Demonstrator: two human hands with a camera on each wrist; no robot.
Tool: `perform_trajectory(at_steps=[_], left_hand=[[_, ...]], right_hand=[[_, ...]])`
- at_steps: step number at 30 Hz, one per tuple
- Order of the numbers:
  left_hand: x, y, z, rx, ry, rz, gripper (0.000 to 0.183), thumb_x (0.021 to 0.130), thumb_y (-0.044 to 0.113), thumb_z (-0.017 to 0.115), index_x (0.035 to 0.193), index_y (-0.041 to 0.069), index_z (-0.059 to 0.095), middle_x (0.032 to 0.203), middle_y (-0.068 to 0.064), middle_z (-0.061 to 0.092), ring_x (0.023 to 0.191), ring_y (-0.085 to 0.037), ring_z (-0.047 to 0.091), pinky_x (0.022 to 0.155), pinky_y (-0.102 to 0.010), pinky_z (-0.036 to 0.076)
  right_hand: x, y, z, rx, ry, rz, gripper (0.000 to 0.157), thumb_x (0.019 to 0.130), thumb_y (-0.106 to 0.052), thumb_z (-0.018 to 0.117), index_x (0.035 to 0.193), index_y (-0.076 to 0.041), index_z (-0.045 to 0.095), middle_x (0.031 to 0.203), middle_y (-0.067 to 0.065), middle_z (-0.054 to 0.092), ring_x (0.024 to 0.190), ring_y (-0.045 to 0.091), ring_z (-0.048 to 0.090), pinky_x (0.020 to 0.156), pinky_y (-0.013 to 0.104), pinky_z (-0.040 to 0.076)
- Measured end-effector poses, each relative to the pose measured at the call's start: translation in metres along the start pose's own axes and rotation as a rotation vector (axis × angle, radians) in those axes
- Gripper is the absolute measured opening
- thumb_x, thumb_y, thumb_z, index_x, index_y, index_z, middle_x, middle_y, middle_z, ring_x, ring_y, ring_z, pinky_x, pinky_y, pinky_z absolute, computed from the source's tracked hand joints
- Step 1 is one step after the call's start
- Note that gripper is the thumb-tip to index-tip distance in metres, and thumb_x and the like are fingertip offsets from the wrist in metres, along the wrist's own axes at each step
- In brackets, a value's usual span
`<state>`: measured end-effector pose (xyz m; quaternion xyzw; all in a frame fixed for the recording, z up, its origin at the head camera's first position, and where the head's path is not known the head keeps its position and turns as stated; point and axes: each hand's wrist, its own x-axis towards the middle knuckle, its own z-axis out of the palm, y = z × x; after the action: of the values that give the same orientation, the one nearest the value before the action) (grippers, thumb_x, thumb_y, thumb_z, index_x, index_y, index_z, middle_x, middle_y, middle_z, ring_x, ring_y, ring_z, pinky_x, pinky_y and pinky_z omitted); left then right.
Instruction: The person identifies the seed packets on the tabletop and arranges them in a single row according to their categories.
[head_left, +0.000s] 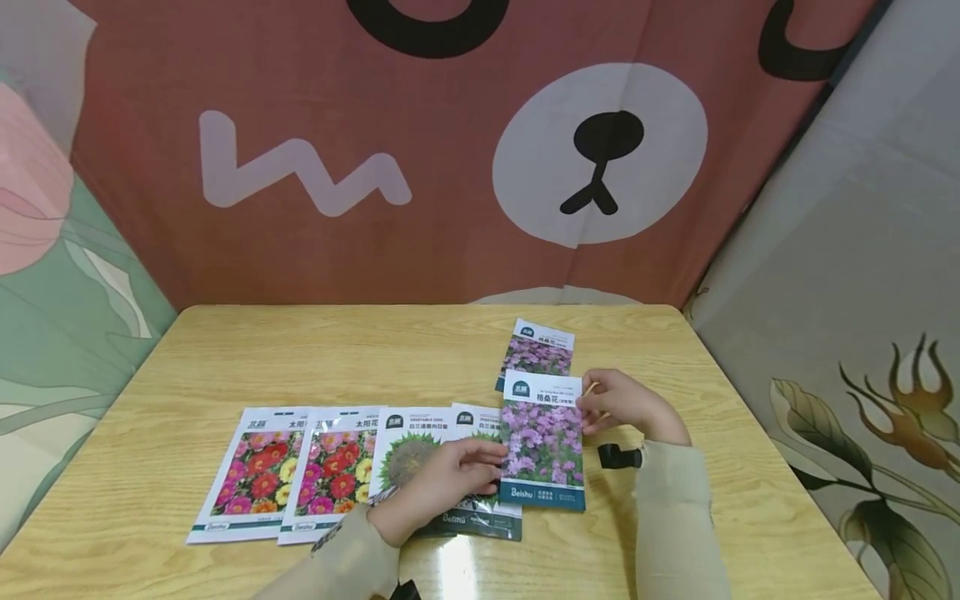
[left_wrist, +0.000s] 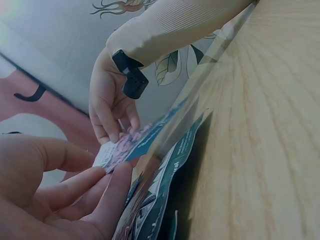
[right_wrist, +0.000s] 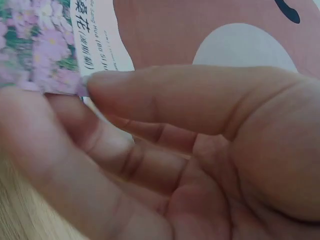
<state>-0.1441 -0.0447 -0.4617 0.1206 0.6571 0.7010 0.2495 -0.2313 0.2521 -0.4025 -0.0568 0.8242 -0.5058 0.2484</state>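
A seed packet with pink-purple flowers (head_left: 542,442) is held up above the table between both hands. My right hand (head_left: 628,407) pinches its right edge near the top. In the right wrist view, the right thumb (right_wrist: 150,95) lies against the packet's printed face (right_wrist: 45,45), with fingers behind it. At the packet's left edge, my left hand (head_left: 450,483) holds it between thumb and fingers, as the left wrist view shows. Under the left hand lie two overlapping sunflower seed packets (head_left: 408,454), partly covered by the hand and the held packet.
Left of these lie two packets with red, yellow and pink flowers (head_left: 251,475), side by side. Another purple-flower packet (head_left: 538,354) lies farther back, partly behind the held one. The wooden table (head_left: 337,350) meets a bear-print cloth (head_left: 420,250) at its back edge.
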Motion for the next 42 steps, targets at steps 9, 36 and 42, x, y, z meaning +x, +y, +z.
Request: perform_trajectory(at_steps=[9, 36, 42], left_hand=[[-0.002, 0.0, 0.001, 0.054, -0.038, -0.039, 0.031, 0.102, 0.004, 0.055, 0.132, -0.003, 0.063, 0.13, -0.015, 0.064, 0.104, -0.024, 0.068, 0.083, -0.034, 0.061], [-0.002, 0.0, 0.0, 0.064, -0.123, -0.07, 0.029, 0.103, 0.002, 0.054, 0.128, -0.008, 0.064, 0.128, -0.016, 0.065, 0.103, -0.028, 0.072, 0.085, -0.032, 0.06], [-0.003, 0.003, -0.003, 0.087, -0.15, -0.089, 0.028, 0.103, 0.003, 0.053, 0.127, -0.008, 0.064, 0.123, -0.014, 0.066, 0.101, -0.027, 0.072, 0.084, -0.031, 0.061]], right_hand=[[0.0, 0.005, 0.001, -0.047, -0.076, 0.049, 0.009, 0.098, -0.002, 0.058, 0.098, 0.005, 0.052, 0.077, 0.016, 0.067, 0.062, 0.019, 0.067, 0.061, 0.034, 0.062], [0.005, 0.017, 0.007, -0.144, -0.111, 0.145, 0.012, 0.094, 0.002, 0.063, 0.083, 0.004, 0.057, 0.074, 0.015, 0.069, 0.063, 0.022, 0.072, 0.055, 0.025, 0.056], [0.008, 0.015, 0.012, -0.148, -0.121, 0.15, 0.016, 0.094, 0.003, 0.063, 0.08, 0.004, 0.056, 0.073, 0.017, 0.069, 0.061, 0.021, 0.071, 0.054, 0.026, 0.056]])
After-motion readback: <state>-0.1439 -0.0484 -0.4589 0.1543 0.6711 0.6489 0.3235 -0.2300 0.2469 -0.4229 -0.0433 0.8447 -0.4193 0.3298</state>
